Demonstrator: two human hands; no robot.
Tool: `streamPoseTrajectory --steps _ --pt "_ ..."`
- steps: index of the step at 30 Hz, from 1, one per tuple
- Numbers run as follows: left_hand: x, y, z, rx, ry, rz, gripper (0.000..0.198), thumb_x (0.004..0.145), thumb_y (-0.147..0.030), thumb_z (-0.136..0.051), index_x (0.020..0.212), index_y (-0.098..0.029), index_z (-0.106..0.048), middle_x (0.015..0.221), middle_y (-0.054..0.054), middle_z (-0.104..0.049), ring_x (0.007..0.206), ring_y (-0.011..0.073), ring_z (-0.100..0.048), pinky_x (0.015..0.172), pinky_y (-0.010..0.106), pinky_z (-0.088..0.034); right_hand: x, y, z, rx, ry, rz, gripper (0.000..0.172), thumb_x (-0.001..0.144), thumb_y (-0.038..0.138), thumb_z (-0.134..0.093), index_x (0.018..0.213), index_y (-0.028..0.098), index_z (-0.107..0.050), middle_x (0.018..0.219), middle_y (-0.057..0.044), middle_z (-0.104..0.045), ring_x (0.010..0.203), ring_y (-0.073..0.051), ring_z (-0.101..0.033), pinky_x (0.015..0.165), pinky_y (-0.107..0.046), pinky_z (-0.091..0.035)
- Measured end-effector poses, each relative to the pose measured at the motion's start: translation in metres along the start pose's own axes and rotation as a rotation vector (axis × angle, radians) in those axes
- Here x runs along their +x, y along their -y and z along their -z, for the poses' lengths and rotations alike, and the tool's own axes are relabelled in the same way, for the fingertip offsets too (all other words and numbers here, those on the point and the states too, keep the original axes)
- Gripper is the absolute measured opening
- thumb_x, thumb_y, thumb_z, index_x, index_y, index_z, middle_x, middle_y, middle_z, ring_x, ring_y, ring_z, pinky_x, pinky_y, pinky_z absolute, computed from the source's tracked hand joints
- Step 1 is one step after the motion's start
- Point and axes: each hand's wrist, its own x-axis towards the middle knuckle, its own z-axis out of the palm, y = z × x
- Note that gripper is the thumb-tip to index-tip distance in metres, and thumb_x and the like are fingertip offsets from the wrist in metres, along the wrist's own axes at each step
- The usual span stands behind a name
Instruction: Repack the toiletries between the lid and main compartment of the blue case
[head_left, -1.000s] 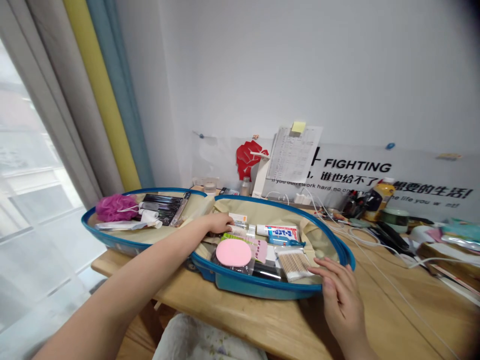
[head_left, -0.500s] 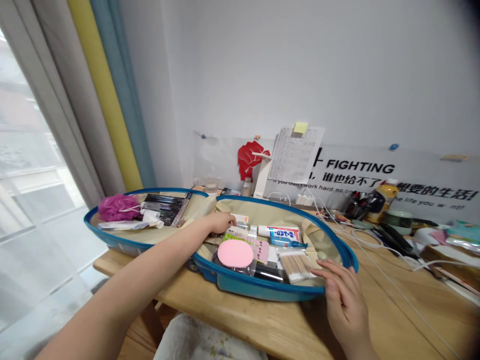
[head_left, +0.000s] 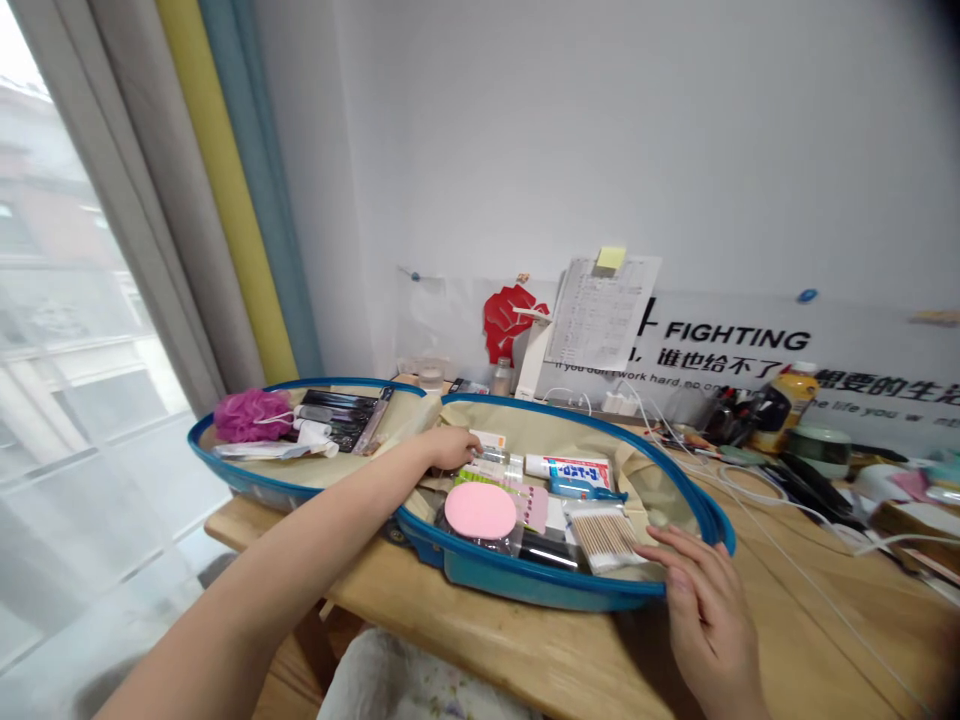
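An open blue suitcase [head_left: 525,587] lies on the wooden desk [head_left: 517,650], both halves lined in beige. My left hand [head_left: 452,446] reaches into the near half with curled fingers resting on small packets by an orange-and-white box [head_left: 491,439]; what it grips is hidden. My right hand [head_left: 701,610] lies with fingers spread on the case's near right rim, beside a pack of cotton swabs [head_left: 604,535]. A pink sponge [head_left: 480,510] and a toothpaste box [head_left: 570,467] lie between the hands.
The far half holds a purple bath pouf [head_left: 244,415] and a dark packet [head_left: 337,415]. White cables [head_left: 750,500], a yellow bottle [head_left: 784,405] and a green jar [head_left: 821,447] crowd the desk's right side. Curtains [head_left: 187,200] and a window stand at left.
The view has shifted slightly, sliding the scene right and down. Both hands keep their places on the suitcase; the left hand has crept a little toward the small box.
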Motion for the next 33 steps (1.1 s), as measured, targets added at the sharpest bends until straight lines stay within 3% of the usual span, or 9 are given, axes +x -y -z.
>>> streamPoseTrajectory --steps 3,6,8,11,16,20,25,33 --pt "-0.006 -0.004 0.012 -0.004 -0.2 0.025 0.027 0.088 -0.027 -0.052 0.113 -0.024 -0.061 0.121 0.004 -0.061 0.113 0.0166 -0.055 0.1 0.03 -0.041 -0.001 -0.003 0.0 -0.011 0.005 0.017 0.029 0.091 0.029 -0.039 0.088 0.023 -0.067 0.099 -0.006 -0.067 0.101 -0.024 -0.06 0.1 -0.047 -0.036" --pt "-0.019 0.006 0.029 0.002 -0.379 0.105 0.032 0.092 -0.03 -0.04 0.118 -0.025 -0.058 0.121 0.002 -0.061 0.113 0.0146 -0.054 0.1 0.025 -0.04 -0.001 -0.004 -0.001 -0.019 0.026 0.044 0.027 0.091 0.027 -0.039 0.09 0.022 -0.065 0.101 -0.007 -0.066 0.103 -0.025 -0.059 0.101 -0.047 -0.034" --pt "-0.034 0.027 0.04 0.02 -0.449 0.204 0.034 0.093 -0.028 -0.034 0.118 -0.024 -0.057 0.118 0.003 -0.062 0.109 0.0156 -0.056 0.097 0.027 -0.042 0.0 -0.004 -0.001 -0.017 0.023 0.067 0.026 0.091 0.025 -0.038 0.091 0.022 -0.064 0.101 -0.007 -0.065 0.102 -0.024 -0.058 0.1 -0.045 -0.034" --pt "-0.065 0.077 0.052 0.06 -0.464 0.379 0.036 0.093 -0.022 -0.03 0.117 -0.021 -0.057 0.118 0.006 -0.061 0.11 0.0176 -0.056 0.097 0.031 -0.043 0.002 -0.002 -0.001 -0.013 -0.004 0.094 0.026 0.091 0.023 -0.037 0.091 0.023 -0.063 0.098 -0.007 -0.064 0.1 -0.023 -0.058 0.1 -0.043 -0.033" --pt "-0.121 0.162 0.054 0.114 -0.257 0.612 0.031 0.091 -0.037 -0.052 0.113 -0.016 -0.057 0.116 0.008 -0.059 0.102 0.0192 -0.059 0.088 0.041 -0.05 0.002 -0.002 0.0 -0.035 0.015 0.114 0.025 0.091 0.021 -0.037 0.092 0.024 -0.062 0.099 -0.006 -0.064 0.099 -0.022 -0.058 0.103 -0.042 -0.031" --pt "-0.145 0.196 0.044 0.162 -0.027 0.676 0.033 0.089 -0.038 -0.055 0.114 -0.016 -0.056 0.114 0.007 -0.059 0.098 0.0187 -0.059 0.084 0.04 -0.052 0.0 -0.005 -0.001 -0.047 0.012 0.116 0.025 0.09 0.022 -0.037 0.093 0.024 -0.062 0.099 -0.006 -0.064 0.099 -0.022 -0.058 0.102 -0.042 -0.032" --pt "-0.148 0.209 0.032 0.254 0.128 0.637 0.035 0.089 -0.037 -0.055 0.117 -0.017 -0.055 0.117 0.008 -0.058 0.101 0.0194 -0.058 0.086 0.041 -0.051 -0.003 -0.008 -0.001 -0.046 0.039 0.081 0.024 0.09 0.023 -0.039 0.093 0.024 -0.063 0.102 -0.006 -0.065 0.101 -0.023 -0.059 0.104 -0.044 -0.032" --pt "-0.133 0.197 0.025 0.409 0.226 0.48 0.035 0.087 -0.034 -0.058 0.117 -0.017 -0.055 0.124 0.009 -0.054 0.109 0.022 -0.055 0.091 0.045 -0.049 -0.006 -0.011 -0.002 -0.038 0.027 0.074 0.025 0.09 0.024 -0.038 0.092 0.025 -0.063 0.101 -0.005 -0.065 0.102 -0.022 -0.059 0.105 -0.043 -0.032"
